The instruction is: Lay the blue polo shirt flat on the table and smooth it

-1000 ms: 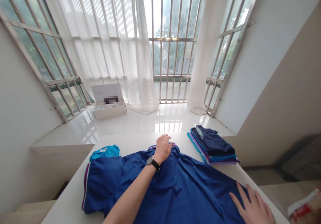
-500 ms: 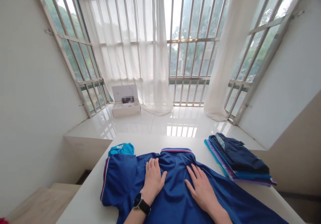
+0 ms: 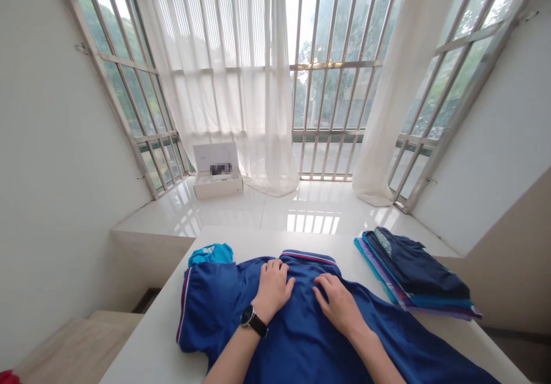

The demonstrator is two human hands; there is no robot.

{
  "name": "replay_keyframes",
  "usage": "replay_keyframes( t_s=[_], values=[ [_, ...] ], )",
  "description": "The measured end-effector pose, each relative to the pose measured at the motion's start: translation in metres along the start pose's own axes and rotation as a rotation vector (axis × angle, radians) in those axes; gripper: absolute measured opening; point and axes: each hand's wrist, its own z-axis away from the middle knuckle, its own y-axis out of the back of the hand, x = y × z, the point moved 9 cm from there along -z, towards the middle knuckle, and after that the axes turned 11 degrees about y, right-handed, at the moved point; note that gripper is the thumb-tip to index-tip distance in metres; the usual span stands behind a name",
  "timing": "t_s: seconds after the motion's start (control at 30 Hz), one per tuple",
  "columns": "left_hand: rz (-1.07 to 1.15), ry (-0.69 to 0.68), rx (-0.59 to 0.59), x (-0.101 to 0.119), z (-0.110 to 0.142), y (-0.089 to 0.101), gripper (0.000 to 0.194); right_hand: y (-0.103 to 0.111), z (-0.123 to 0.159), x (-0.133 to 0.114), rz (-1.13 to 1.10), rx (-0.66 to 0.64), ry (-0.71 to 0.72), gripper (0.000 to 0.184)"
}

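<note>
A blue polo shirt [image 3: 301,338] with a striped collar and striped sleeve trim lies spread on a white table [image 3: 146,349]. My left hand [image 3: 272,287], with a black watch on its wrist, lies flat on the shirt just below the collar, its fingers slightly curled. Close beside it my right hand [image 3: 338,303] rests on the shirt too, palm down, fingers bent at the tips. Neither hand holds anything.
A folded pile of dark blue, teal and purple clothes [image 3: 413,278] sits at the table's right. A turquoise garment [image 3: 210,253] peeks out behind the shirt's left sleeve. A white open box [image 3: 217,174] stands on the glossy window ledge, before sheer curtains and barred windows.
A second ago my right hand lay far right near the shirt's hem; it came to the chest beside my left. Since half a second ago both hands slid up toward the collar.
</note>
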Motion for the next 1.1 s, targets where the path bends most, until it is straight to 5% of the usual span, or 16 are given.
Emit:
replay_keyframes(
  t_s=[0.1, 0.23, 0.73, 0.93, 1.1],
  values=[
    [0.045, -0.042, 0.039, 0.007, -0.001, -0.008, 0.032, -0.016, -0.004, 0.002, 0.034, -0.008, 0.02, 0.047],
    [0.077, -0.055, 0.039, -0.001, 0.002, -0.02, 0.051, -0.034, 0.009, 0.018, 0.122, -0.096, -0.06, 0.063],
    [-0.055, -0.084, -0.076, -0.009, 0.003, -0.044, 0.071, -0.039, 0.018, 0.023, 0.211, -0.243, -0.148, 0.085],
    [-0.076, -0.068, -0.079, -0.002, 0.001, -0.036, 0.069, -0.031, 0.018, 0.02, 0.181, -0.171, -0.125, 0.081],
    [-0.009, -0.076, 0.044, 0.02, 0.0, -0.02, 0.054, -0.026, 0.02, 0.021, 0.181, -0.092, -0.114, 0.072]
  ],
)
